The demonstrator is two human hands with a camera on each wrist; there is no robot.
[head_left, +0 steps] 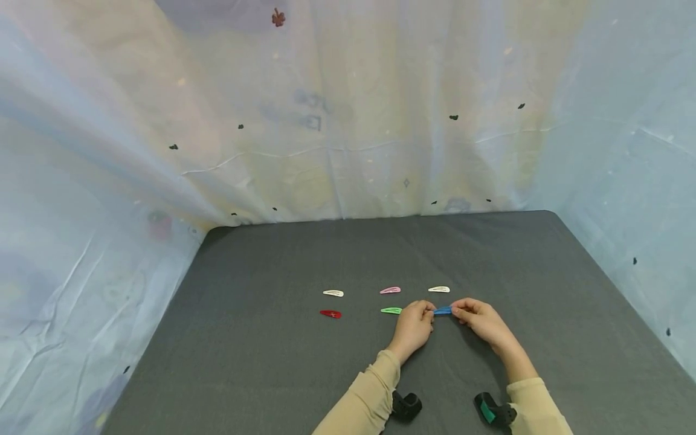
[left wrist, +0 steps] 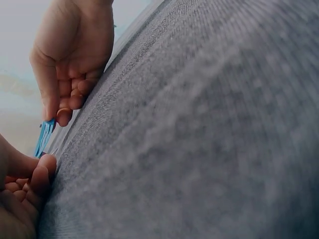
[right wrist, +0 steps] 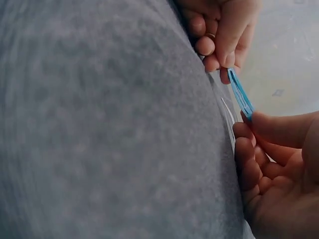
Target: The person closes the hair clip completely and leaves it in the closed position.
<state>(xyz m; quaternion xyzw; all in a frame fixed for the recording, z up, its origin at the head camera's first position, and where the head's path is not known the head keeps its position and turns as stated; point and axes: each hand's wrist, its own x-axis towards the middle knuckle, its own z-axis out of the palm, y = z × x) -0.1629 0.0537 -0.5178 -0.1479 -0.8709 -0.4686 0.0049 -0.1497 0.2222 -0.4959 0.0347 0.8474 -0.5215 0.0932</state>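
Both hands meet at a blue snap hair clip [head_left: 443, 310] just above the grey cloth. My left hand [head_left: 414, 327] pinches its left end between thumb and fingers. The right hand [head_left: 484, 322] pinches the other end. In the right wrist view the blue clip [right wrist: 240, 94] spans the gap between the two sets of fingertips, tilted. A green hair clip [head_left: 391, 310] lies beside the left hand. Behind the hands lie a pink clip [head_left: 389, 290] and a white clip [head_left: 439, 289]. Further left are another white clip [head_left: 333, 293] and a red clip [head_left: 330, 314].
A dark grey cloth [head_left: 261, 362] covers the table. Pale patterned curtains [head_left: 348, 109] hang at the back and along both sides. Dark devices are worn at the left wrist [head_left: 406, 406] and right wrist [head_left: 495, 411].
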